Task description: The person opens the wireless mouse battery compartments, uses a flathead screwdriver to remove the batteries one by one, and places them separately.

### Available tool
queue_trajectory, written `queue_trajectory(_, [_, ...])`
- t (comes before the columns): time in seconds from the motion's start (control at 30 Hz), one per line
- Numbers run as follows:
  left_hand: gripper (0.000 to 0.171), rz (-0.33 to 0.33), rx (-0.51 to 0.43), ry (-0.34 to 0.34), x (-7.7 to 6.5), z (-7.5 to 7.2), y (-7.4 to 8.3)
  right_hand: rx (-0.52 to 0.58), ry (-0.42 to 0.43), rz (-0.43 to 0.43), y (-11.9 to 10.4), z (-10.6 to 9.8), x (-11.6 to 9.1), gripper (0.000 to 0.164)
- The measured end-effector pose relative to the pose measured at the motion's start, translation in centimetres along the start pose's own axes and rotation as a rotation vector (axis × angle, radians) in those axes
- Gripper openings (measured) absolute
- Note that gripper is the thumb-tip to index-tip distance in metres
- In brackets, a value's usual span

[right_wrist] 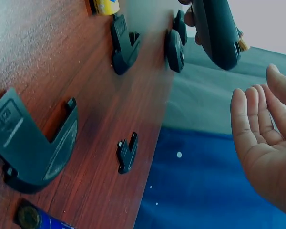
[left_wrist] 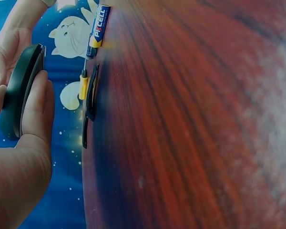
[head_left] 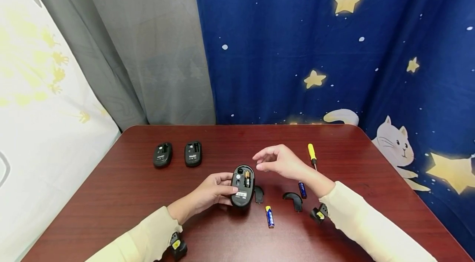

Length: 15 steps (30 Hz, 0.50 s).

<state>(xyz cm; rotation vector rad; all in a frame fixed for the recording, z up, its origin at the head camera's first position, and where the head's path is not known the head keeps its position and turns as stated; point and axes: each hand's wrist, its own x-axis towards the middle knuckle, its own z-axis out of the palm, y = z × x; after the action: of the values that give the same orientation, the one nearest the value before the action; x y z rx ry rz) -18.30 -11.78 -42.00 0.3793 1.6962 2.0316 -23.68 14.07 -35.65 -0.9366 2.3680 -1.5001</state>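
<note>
My left hand (head_left: 215, 191) grips a black computer mouse (head_left: 243, 196), underside up, thumb on its face and fingers beneath. In its bay sits a copper-and-black battery (head_left: 247, 179); in the right wrist view the battery's copper-coloured end (right_wrist: 243, 45) sticks out past the mouse's edge. Just right of the mouse hovers my right hand (head_left: 283, 163), its fingers loosely bent with nothing between them. Below the hands lie a small battery cover (head_left: 259, 195) and a curved battery cover (head_left: 295, 201). The right wrist view also shows a third cover (right_wrist: 127, 153).
Two more mice, a left one (head_left: 163, 154) and a right one (head_left: 193, 154), lie underside up with bays exposed. A blue-and-yellow battery (head_left: 269, 217) is near the front, another blue battery (head_left: 302, 190) by the right forearm. Behind that forearm is a yellow-handled screwdriver (head_left: 311, 154).
</note>
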Motion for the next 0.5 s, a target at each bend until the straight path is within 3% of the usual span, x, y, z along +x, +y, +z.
queue_trajectory(0.23, [0.052,-0.003,0.009,-0.008,-0.1,0.0,0.1,-0.126,-0.047,-0.122,-0.5,1.0,-0.1,0.021])
queue_trajectory(0.5, [0.052,-0.008,0.013,-0.012,0.0,0.1,0.0,-0.154,-0.095,-0.165,0.3,1.6,0.3,0.022])
